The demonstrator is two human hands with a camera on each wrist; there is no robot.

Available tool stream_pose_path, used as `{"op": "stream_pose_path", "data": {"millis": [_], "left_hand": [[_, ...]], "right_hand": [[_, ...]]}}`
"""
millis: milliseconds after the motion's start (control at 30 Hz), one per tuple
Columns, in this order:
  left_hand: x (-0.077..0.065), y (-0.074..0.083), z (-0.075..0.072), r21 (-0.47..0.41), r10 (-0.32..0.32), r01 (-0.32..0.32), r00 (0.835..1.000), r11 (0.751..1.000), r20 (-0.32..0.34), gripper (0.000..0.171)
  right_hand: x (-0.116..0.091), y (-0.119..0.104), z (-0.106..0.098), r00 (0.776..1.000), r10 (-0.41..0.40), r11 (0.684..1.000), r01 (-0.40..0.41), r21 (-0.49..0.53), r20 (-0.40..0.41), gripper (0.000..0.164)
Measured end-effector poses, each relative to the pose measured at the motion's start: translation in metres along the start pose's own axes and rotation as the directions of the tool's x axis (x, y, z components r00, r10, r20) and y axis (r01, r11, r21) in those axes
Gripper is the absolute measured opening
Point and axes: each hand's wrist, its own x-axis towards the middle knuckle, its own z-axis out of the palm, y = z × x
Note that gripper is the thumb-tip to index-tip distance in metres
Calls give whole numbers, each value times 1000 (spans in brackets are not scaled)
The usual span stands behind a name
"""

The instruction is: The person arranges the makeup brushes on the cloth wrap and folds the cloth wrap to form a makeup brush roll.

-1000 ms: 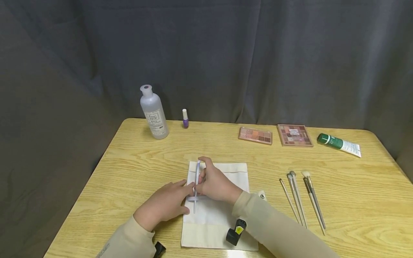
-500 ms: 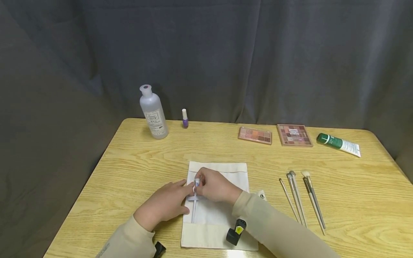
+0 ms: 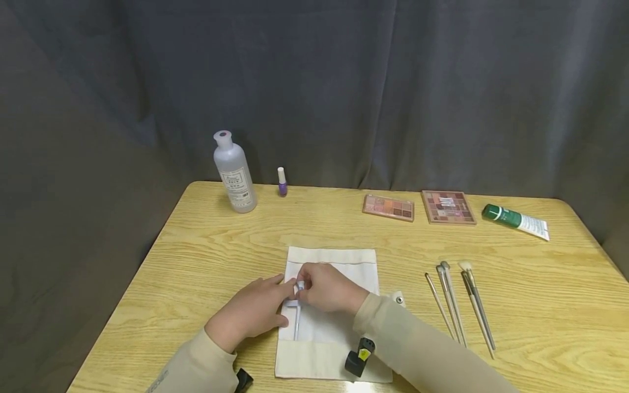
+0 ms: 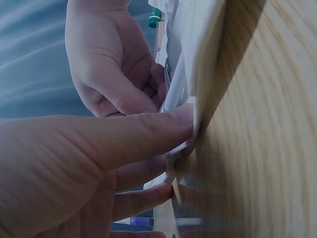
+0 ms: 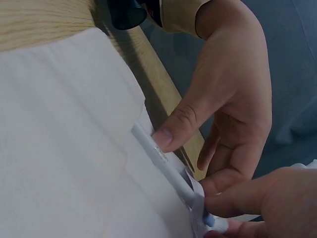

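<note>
A slim white brush (image 3: 297, 323) with a bluish part near its top lies lengthwise on the left side of a white cloth brush roll (image 3: 334, 359). It passes under a narrow elastic band (image 3: 292, 303), its lower end right at the edge of the roll's bottom flap. My right hand (image 3: 326, 286) pinches the brush's upper end just above the band. My left hand (image 3: 255, 310) rests on the roll's left edge, thumb below the band and index finger close to the right fingertips. In the right wrist view the brush handle (image 5: 166, 166) shows beside the left thumb.
Several makeup brushes (image 3: 449, 303) lie to the right of the roll. Along the back stand a clear bottle (image 3: 236, 180) and a purple nail polish (image 3: 282, 183). Two eyeshadow palettes (image 3: 388, 208) and a green-capped tube (image 3: 515, 221) lie at back right.
My right hand has drawn toward the body, sliding the brush down under the band until its lower end meets the bottom flap. The left hand has stayed in place.
</note>
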Motion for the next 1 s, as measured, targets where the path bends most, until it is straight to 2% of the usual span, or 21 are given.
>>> {"op": "stream_pose_path", "data": {"millis": [100, 300, 500, 700, 867, 1000], "left_hand": [[0, 0, 1, -8, 8, -8, 1000, 1000, 1, 57], [-1, 0, 2, -15, 10, -10, 1000, 1000, -1, 34], [-2, 1, 2, 18, 31, -30, 999, 999, -32, 32], [-4, 2, 2, 11, 46, -46, 997, 999, -66, 31], [-5, 3, 1, 25, 59, -57, 995, 998, -86, 32], [-3, 3, 1, 48, 90, -85, 987, 995, -133, 25]], "right_hand": [[-2, 2, -2, 1000, -1, 1000, 1, -19, 6, 14], [-13, 7, -11, 999, -29, 999, 29, -26, -24, 26], [-31, 13, -28, 994, -51, 999, 49, -14, -100, 21], [-51, 23, -47, 987, -46, 999, 43, -23, -153, 19], [-70, 36, -66, 977, -27, 999, 16, -52, -212, 18], [-89, 48, -81, 970, 2, 998, -19, -66, -243, 18]]}}
